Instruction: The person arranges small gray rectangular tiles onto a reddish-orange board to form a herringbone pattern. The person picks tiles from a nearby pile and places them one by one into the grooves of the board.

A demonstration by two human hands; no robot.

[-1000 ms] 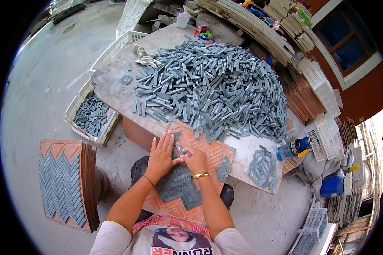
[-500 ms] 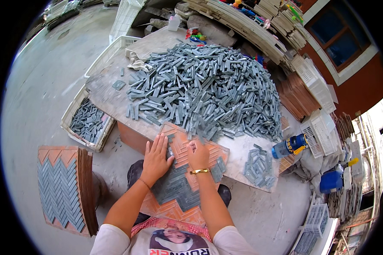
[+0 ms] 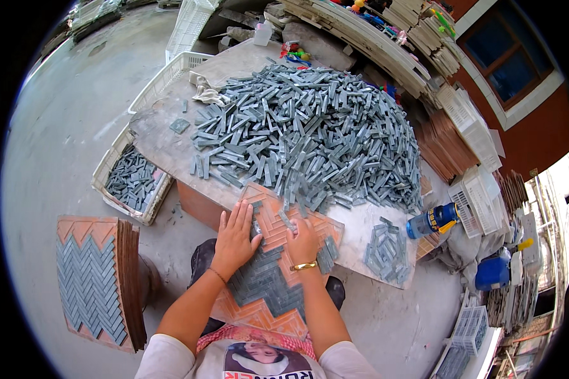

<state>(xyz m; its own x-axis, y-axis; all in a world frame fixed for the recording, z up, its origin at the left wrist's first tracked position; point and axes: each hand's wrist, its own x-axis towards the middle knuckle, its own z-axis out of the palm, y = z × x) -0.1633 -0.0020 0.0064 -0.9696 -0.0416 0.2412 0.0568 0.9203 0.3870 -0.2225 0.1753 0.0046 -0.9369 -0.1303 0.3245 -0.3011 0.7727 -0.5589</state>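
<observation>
Both hands down on an orange grooved tray [image 3: 269,230] that leans from the person's lap up onto the edge of the stone table [image 3: 164,142]. Left hand [image 3: 234,237] lies flat, fingers spread and released, palm on the tray's left half; a single grey strip [image 3: 255,225] sits just beside its index finger, touching or nearly so — cannot tell which. Right hand [image 3: 302,243], gold bangle [image 3: 305,266] at the wrist, is curled over the tray's middle with fingertips pressed down; whether it pinches a strip underneath is hidden, so cannot tell if it grasps anything. Below and between the two wrists, rows of grey strips already laid [image 3: 262,281] form a zigzag band across the tray; above the fingers the grooves are mostly bare, with a couple of loose strips. Just beyond the fingertips, on the table, a big heap of grey strips [image 3: 310,136] — it spills right down to the tray's upper edge. To the right of the right hand, a small loose bunch of strips [image 3: 385,249] on the table corner, and past that a blue and yellow bottle [image 3: 433,220] on its side. Well to the left of the left hand, a white crate [image 3: 129,183] part-filled with strips on the floor, and nearer the person, a stack of filled trays [image 3: 98,284] standing on the concrete, top one fully covered in the zigzag pattern.
</observation>
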